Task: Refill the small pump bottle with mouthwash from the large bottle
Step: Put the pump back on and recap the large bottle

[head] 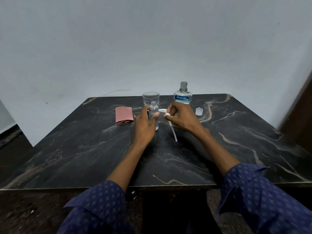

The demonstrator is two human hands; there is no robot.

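The small clear bottle [154, 110] stands upright on the dark marble table [101, 157] with its neck uncapped. My left hand [146, 123] is wrapped around its body. My right hand [181, 116] pinches the white pump head [167, 114], whose thin dip tube [173, 132] slants down toward me, just right of the bottle. The large mouthwash bottle [183, 96], clear with a blue label and no cap on, stands behind my right hand. Its small clear cap [199, 111] sits on the table to the right.
A clear glass cup [151, 98] stands just behind the small bottle. A folded pink cloth [124, 115] lies to the left. A grey wall rises behind the table and a dark wooden edge [297, 119] stands at the right.
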